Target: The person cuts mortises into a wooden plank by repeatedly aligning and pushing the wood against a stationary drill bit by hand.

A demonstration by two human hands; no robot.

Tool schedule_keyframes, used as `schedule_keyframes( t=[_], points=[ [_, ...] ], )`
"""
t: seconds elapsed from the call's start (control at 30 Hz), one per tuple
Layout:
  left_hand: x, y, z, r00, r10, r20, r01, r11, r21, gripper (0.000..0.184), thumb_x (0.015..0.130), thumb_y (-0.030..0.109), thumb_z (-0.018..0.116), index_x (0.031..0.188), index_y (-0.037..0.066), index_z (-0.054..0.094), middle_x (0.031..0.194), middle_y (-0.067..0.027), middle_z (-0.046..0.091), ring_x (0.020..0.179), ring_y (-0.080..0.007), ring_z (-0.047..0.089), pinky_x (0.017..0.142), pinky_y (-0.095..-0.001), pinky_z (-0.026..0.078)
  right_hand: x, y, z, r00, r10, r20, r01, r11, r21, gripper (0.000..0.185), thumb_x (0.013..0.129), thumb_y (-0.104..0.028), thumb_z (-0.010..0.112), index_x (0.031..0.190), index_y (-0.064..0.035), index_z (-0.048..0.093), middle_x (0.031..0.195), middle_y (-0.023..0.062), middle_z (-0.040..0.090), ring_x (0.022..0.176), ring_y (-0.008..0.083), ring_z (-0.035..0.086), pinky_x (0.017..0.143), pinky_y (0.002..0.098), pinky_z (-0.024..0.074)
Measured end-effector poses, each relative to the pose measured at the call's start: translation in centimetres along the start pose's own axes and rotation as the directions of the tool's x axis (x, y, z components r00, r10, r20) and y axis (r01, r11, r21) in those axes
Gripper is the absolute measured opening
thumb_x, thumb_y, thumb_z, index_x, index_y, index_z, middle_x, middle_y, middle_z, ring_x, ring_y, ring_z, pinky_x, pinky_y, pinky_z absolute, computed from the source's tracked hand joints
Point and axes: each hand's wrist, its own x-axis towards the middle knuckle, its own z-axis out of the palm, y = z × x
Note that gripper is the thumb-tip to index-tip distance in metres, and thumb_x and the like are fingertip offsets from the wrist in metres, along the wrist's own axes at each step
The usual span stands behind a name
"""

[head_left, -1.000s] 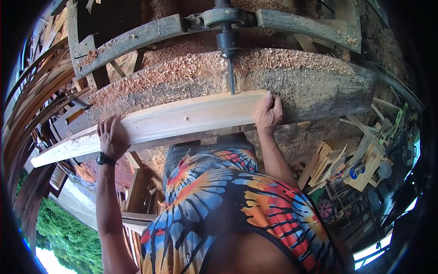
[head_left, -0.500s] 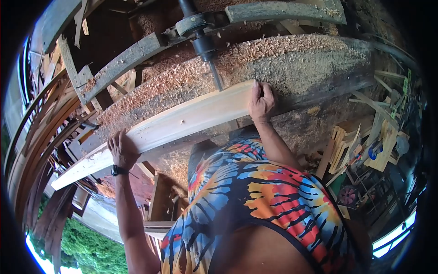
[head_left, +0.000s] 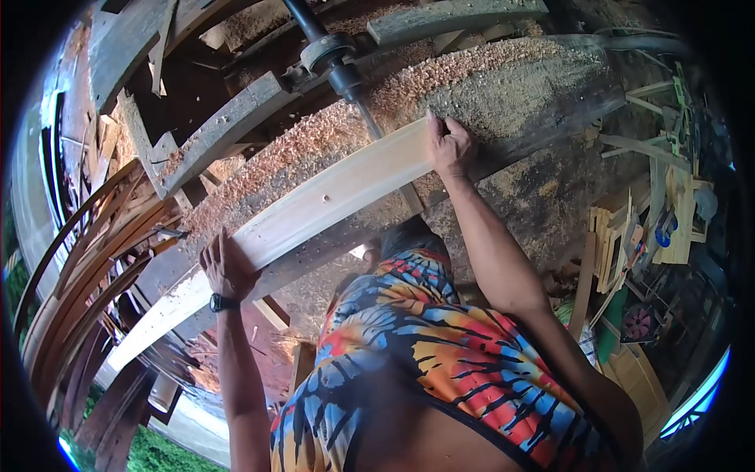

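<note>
A long, pale, slightly curved board (head_left: 338,189) lies slanted across a bench (head_left: 543,102) covered with wood shavings. My left hand (head_left: 228,269), with a dark watch at the wrist, rests on the board's left part, fingers over its far edge. At the board's right end my right hand (head_left: 451,148) grips it, thumb and fingers bent around the end. A dark spindle with a thin metal bit (head_left: 368,119) comes down at the board's far edge, a little left of my right hand. One small chip sits on the board's face.
Curved wooden pieces (head_left: 220,122) frame the area behind the bench. Many thin curved strips (head_left: 86,275) are stacked at the left. At the right are pale wood offcuts (head_left: 609,236), a blue round object (head_left: 667,228) and a pink fan-like part (head_left: 638,322). Shavings lie heaped along the bench.
The view has turned, so the board appears more steeply slanted. The board's right end is now closer to the bit, my right hand with it. Both hands keep their hold.
</note>
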Motion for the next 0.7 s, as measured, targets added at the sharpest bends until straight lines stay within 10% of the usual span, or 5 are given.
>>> schedule_keyframes(
  t=[0.7],
  points=[
    [1.7,0.2,-1.0,0.998,-0.039,0.058,0.039,0.999,-0.002,0.134,0.052,0.043,0.108,0.165,0.010,0.043,0.145,-0.0161,0.060,0.134,-0.0395,0.054,0.122,-0.0585,0.034,2.1,-1.7,1.0,0.996,-0.080,-0.044,0.082,0.996,0.042,0.053,0.105,-0.049,0.072,0.075,-0.0062,0.068,0.075,0.0214,0.068,0.070,0.0440,0.066,0.064,0.0524,0.0491]
  ],
)
